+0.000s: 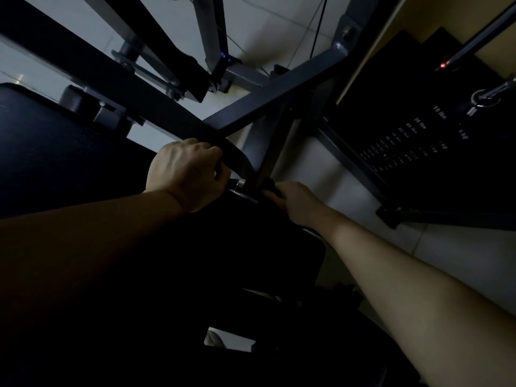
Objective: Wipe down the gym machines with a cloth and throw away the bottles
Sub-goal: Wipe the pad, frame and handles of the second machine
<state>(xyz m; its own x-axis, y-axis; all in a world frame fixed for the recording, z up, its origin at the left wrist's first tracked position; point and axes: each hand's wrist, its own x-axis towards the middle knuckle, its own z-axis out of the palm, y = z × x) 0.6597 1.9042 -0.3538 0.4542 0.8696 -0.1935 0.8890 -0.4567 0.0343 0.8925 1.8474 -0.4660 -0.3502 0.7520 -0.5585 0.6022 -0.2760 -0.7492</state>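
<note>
Dim tiled floor point(279, 29) | left grip point(190, 171) clamped on handle point(240, 186) (axis slanting down-right) | right grip point(293, 202) clutching cloth point(269, 184)

We see a dim, underexposed scene, nearly black below. The floor point(265, 29) catches soft light; edges bow.

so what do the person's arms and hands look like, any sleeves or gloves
Left hand and right hand are bare, no gloves. The left forearm and right forearm are bare too, no sleeves in view. No watch, ring or band shows, though the light is dim.
</note>
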